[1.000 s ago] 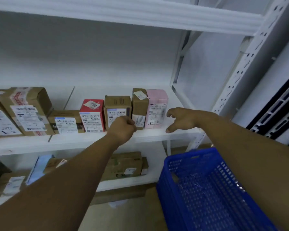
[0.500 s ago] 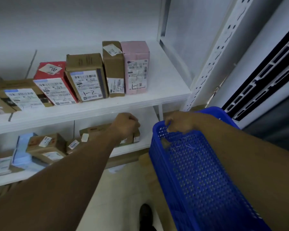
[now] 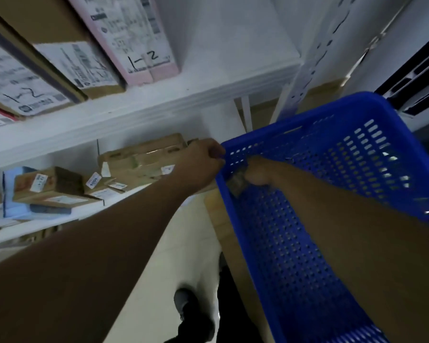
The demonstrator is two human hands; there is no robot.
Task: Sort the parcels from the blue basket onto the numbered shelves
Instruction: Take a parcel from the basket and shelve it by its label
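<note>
Both hands have dropped to the blue basket (image 3: 332,107) at the right of the frame, the right one going from its rim down inside it. My left hand (image 3: 203,158), arm stretched out from the lower left, has its fingers curled on the basket's far left corner; I judge that is to steady it while the other hand digs. My right hand (image 3: 259,173) reaches in over the near wall, knuckles up, fingers curled down onto a small grey packet (image 3: 237,184) wedged in that same corner. Blur keeps me from saying how firm the hold is. It looks like the last parcel in there; the rest of the mesh floor shows bare. At upper left the pink parcel (image 3: 144,40) marked 1-2 stands on the upper shelf (image 3: 159,107) beside brown cartons, so that row is filling
</note>
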